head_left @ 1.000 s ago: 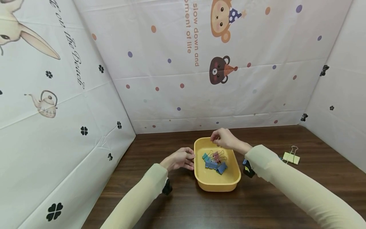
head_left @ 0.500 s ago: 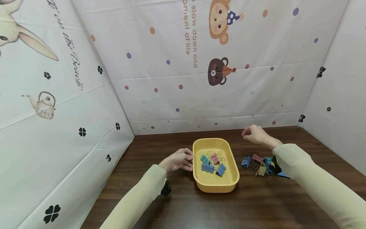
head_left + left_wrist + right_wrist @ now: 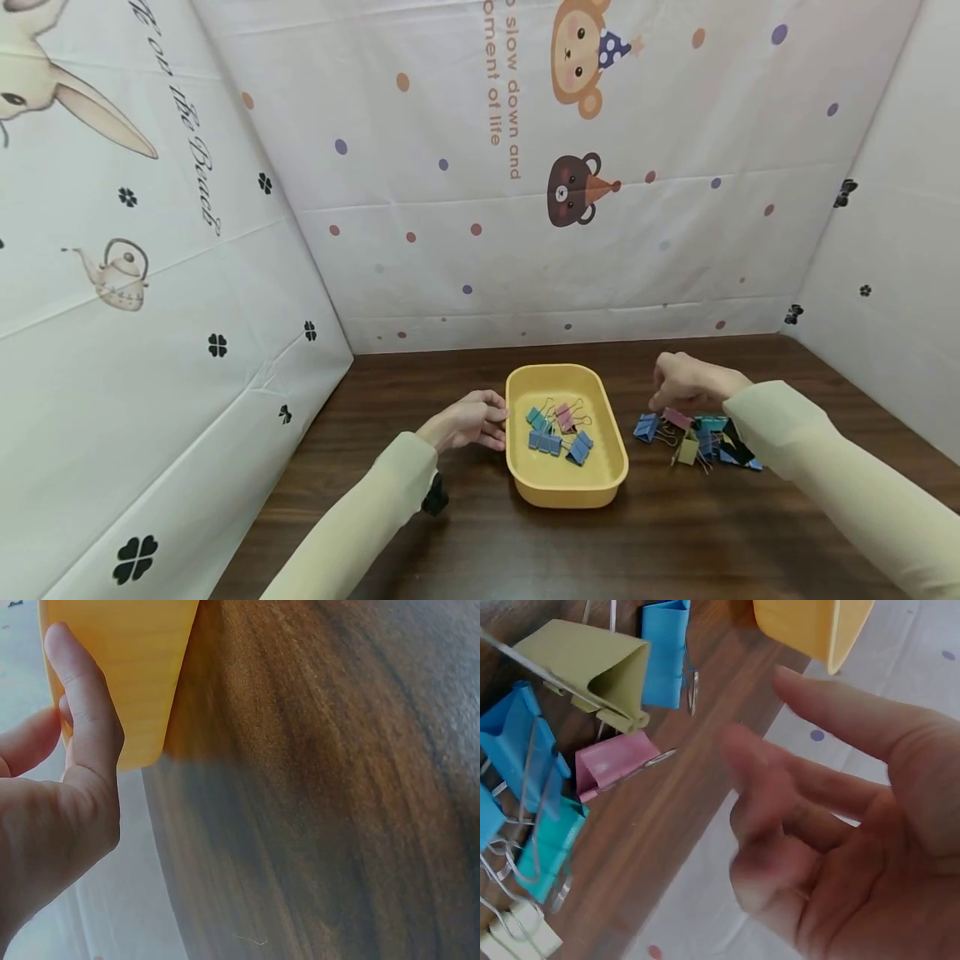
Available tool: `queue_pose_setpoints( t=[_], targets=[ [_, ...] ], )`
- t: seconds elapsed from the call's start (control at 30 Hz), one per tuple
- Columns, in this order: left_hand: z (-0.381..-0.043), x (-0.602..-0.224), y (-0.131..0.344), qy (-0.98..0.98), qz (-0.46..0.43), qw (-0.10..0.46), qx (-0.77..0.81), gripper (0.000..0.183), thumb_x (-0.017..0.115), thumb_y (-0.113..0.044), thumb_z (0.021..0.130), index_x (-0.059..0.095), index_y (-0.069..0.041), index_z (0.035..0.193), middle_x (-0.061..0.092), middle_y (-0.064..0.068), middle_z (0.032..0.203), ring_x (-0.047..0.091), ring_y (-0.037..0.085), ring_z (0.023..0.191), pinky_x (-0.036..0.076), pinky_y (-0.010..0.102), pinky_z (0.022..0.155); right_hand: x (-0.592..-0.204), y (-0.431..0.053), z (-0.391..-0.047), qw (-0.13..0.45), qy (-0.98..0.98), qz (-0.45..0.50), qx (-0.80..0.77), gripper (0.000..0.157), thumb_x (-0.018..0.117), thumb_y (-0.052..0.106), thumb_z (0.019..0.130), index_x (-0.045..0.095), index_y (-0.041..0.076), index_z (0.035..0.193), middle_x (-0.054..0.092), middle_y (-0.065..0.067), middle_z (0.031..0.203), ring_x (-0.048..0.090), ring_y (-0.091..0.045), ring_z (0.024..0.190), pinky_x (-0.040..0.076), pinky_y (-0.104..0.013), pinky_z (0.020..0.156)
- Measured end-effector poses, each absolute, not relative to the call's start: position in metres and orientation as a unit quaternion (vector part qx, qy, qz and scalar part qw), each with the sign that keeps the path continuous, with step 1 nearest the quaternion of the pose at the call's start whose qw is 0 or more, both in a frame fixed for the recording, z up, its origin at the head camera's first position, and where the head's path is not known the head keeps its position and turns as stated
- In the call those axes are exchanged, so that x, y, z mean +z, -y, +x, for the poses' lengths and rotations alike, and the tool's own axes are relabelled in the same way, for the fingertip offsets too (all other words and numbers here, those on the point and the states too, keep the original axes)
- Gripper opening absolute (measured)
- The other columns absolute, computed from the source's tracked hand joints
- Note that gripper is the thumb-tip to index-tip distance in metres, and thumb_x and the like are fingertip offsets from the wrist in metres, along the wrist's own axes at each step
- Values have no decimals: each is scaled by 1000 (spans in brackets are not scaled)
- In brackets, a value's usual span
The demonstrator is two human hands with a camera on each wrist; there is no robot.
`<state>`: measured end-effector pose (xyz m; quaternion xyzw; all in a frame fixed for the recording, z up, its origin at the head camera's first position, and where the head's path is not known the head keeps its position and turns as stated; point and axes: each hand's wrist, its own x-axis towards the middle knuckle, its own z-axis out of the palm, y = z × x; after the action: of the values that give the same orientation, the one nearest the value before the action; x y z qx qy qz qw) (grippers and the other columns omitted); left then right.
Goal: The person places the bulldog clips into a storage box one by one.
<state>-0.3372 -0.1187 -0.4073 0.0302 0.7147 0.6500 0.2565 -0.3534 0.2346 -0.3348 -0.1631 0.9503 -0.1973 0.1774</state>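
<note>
The left hand (image 3: 467, 421) rests spread fingers against the side of the tray (image 3: 567, 495), near the counter's (image 3: 480, 542) far edge. The right hand (image 3: 690, 380), empty, thumb and fingers apart, hangs above clips (image 3: 687, 452) toward the far right corner; more clips (image 3: 581, 447) lie inside the tray.

A dark wood-grain worktop (image 3: 517, 550) is bordered at left, rear and right by white printed sheeting (image 3: 420, 271). Two cartoon animal heads (image 3: 570, 190) in party hats (image 3: 596, 188) lie sideways at the rear beside lettering (image 3: 514, 125) that reads "slow down and," among coloured dots (image 3: 476, 229), while a rabbit (image 3: 33, 92), a teapot (image 3: 122, 279) and black clovers (image 3: 136, 560) decorate the left side.
</note>
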Motion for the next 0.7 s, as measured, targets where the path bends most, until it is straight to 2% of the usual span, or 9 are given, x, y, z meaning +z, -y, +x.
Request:
queue_pose_setpoints(
  t=[0.07, 0.17, 0.3, 0.4, 0.53, 0.7],
  targets=[
    [-336, -407, 119, -716, 30, 255, 649, 30, 49, -9, 91, 39, 3, 117, 57, 13, 83, 61, 22, 62, 55, 42, 65, -335, -230, -348, 200, -950, -148, -189, 16, 67, 12, 78, 63, 1, 67, 53, -8, 48, 36, -10, 37, 30, -19, 35],
    [-335, -407, 118, -717, 31, 252, 649, 26, 50, -9, 91, 41, 1, 113, 57, 13, 83, 61, 23, 62, 55, 42, 66, -337, -227, -341, 217, -950, -129, -185, 15, 68, 8, 77, 59, -2, 80, 62, -17, 62, 49, -14, 43, 39, -21, 38],
    [-337, -408, 118, -717, 33, 249, 650, 23, 51, -9, 90, 43, 0, 110, 58, 14, 84, 61, 23, 62, 55, 42, 65, -340, -227, -341, 224, -946, -128, -198, 21, 67, 1, 76, 50, -1, 89, 60, -16, 67, 53, -17, 48, 45, -25, 42],
    [-337, -409, 119, -717, 35, 248, 651, 25, 50, -9, 91, 42, 1, 112, 58, 14, 83, 61, 23, 62, 55, 41, 65, -342, -229, -348, 205, -950, -150, -182, 8, 60, -7, 74, 58, -3, 80, 61, -15, 63, 50, -14, 43, 43, -24, 40],
    [-337, -409, 119, -713, 39, 250, 654, 28, 49, -8, 91, 39, 3, 115, 57, 13, 83, 60, 22, 61, 55, 40, 64, -347, -233, -356, 167, -957, -166, -168, 23, 49, -14, 73, 65, 1, 78, 63, -12, 64, 48, -12, 40, 43, -25, 37],
    [-337, -409, 118, -712, 45, 254, 653, 31, 47, -7, 91, 36, 5, 118, 57, 13, 82, 60, 21, 60, 55, 38, 62, -357, -238, -364, 121, -959, -167, -196, 19, 49, -9, 76, 64, 0, 82, 62, -12, 66, 49, -12, 42, 44, -26, 38]
  ],
)
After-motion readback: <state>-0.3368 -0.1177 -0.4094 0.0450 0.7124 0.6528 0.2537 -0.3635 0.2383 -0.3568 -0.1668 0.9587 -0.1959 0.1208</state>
